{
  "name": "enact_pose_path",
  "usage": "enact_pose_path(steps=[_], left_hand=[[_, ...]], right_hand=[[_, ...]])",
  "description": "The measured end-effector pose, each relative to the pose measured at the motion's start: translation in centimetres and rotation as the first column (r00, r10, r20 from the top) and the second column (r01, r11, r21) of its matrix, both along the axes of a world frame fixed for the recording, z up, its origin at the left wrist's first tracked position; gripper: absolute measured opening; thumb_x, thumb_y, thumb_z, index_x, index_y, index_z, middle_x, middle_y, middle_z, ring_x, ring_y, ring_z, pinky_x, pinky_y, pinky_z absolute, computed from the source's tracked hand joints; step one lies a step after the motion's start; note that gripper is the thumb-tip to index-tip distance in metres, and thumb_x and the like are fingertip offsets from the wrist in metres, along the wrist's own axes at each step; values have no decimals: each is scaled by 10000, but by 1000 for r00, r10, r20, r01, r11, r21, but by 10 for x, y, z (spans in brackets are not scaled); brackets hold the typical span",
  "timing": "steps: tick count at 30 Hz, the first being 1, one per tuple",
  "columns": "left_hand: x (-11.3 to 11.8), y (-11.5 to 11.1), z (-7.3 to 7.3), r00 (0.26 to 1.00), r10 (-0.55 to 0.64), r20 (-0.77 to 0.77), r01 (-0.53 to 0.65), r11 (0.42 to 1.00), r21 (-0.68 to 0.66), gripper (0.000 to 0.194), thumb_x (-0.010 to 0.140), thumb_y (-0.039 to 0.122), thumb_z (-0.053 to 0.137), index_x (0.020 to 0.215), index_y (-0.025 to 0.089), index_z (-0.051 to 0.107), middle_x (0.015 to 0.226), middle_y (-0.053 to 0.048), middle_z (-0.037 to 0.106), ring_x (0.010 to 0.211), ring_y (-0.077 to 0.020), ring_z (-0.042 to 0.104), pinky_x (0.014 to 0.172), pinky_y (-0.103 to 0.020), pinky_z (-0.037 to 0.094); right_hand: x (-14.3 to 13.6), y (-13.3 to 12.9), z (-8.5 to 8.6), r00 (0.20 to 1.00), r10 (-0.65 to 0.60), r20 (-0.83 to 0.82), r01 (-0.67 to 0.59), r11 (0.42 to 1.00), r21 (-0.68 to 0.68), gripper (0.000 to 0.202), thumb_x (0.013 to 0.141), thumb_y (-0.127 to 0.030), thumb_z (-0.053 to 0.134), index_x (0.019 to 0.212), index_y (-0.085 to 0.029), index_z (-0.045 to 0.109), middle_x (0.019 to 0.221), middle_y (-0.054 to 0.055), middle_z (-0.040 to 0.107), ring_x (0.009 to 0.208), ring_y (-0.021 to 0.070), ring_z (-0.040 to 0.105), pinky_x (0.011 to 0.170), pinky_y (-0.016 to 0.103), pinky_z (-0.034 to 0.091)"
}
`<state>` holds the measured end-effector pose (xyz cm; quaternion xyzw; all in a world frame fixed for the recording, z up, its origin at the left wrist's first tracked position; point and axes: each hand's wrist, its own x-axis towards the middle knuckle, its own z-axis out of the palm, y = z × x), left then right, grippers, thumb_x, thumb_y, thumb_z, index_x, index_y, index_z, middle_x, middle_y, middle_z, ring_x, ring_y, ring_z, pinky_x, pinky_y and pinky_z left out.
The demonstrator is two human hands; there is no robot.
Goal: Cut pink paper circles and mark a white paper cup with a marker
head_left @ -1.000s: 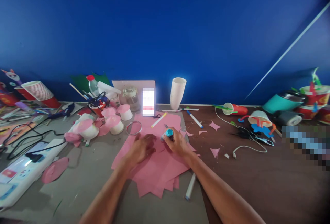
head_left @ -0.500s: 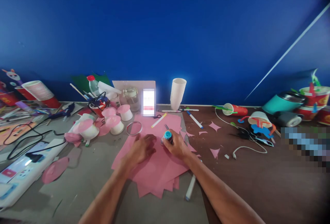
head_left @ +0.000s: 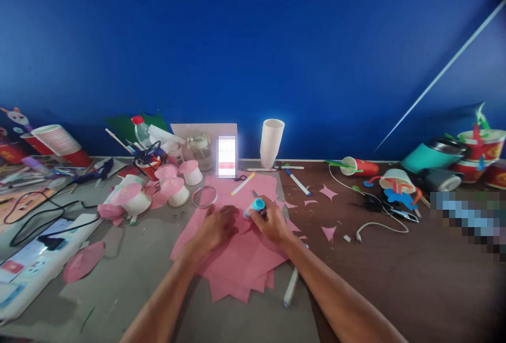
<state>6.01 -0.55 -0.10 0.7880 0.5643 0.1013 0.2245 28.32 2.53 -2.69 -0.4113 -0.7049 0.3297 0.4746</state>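
Note:
A stack of pink paper sheets (head_left: 241,264) with jagged lower corners lies in front of me. My left hand (head_left: 219,229) rests on its left part, fingers bent and apart, holding nothing. My right hand (head_left: 272,222) is closed around a glue stick (head_left: 256,207) with a turquoise end, tilted low over the paper; its lower end is hard to make out. Just beyond that hand a small grey pointed tip shows. A clear tape ring (head_left: 205,197) sits at the paper's upper left, and a yellow-capped marker (head_left: 243,184) lies near the top.
White cups with pink paper tops (head_left: 175,191) stand at the left, near a power strip (head_left: 43,264) and cables. A lit phone (head_left: 226,157) and a stack of white cups (head_left: 272,143) stand by the blue wall. Pink scraps (head_left: 329,233) and a blue-capped marker (head_left: 298,182) lie right.
The glue stick in my right hand has tipped further over and shifted slightly left. My left hand stays in place on the paper.

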Motion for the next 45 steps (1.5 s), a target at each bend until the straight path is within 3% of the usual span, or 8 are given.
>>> enact_pose_path(steps=[4,11,17,22,26,36,40,45], left_hand=[[0,1,-3,999,35,-12,-36,999,-20,541,959,217,663,1499,215,698,1620,-191,698,1492,-410,659,1367,-712,277],[-1,0,-7,999,38,23,-38,999,4,534,960,202,670,1492,222,704,1587,-190,720,1458,-418,681,1353,-723,287],[-2,1,-6,996,56,64,-55,998,-5,532,941,228,707,1473,214,726,1557,-217,735,1444,-448,689,1347,-765,266],[-1,1,-8,997,45,56,-45,999,-2,515,928,198,707,1442,226,729,1567,-195,733,1435,-423,698,1351,-752,271],[-1,1,-8,999,24,42,-25,999,21,498,929,190,686,1426,204,724,1574,-196,727,1414,-416,706,1332,-751,302],[-1,-1,-6,999,28,-22,-27,999,19,492,966,245,665,1453,202,718,1571,-191,730,1413,-400,714,1334,-700,353],[-1,0,-6,999,34,-14,-34,999,1,482,970,234,668,1450,227,713,1577,-169,729,1423,-387,709,1349,-715,322],[-3,1,-10,997,26,70,-28,999,25,458,926,214,697,1381,229,752,1539,-184,747,1390,-427,716,1334,-741,315]], right_hand=[[0,-1,3,992,-60,-111,68,995,66,184,997,-432,623,955,-253,628,830,29,728,722,221,682,689,337,575],[-6,0,-6,997,77,4,-77,997,-25,109,925,-329,696,983,-240,671,922,49,771,800,233,716,725,348,586],[-1,-1,-6,991,126,47,-122,990,-73,112,886,-291,700,861,-268,594,739,-23,673,648,188,599,648,331,536],[4,0,3,990,91,-111,-109,980,-168,217,946,-405,665,804,-272,569,668,-3,704,608,200,637,619,331,552],[1,4,3,968,-41,-248,19,996,-92,236,971,-492,655,906,-266,629,754,28,759,715,228,721,699,350,615],[0,-1,2,998,60,7,-58,982,-180,248,899,-408,735,778,-297,549,674,14,710,623,216,632,652,353,557],[3,1,7,980,68,-186,-118,954,-274,329,945,-545,692,789,-275,587,636,-17,659,619,200,632,640,332,551],[4,11,6,870,-192,-455,93,968,-231,489,832,-685,831,1021,-254,699,668,-59,603,587,154,560,575,286,496]])
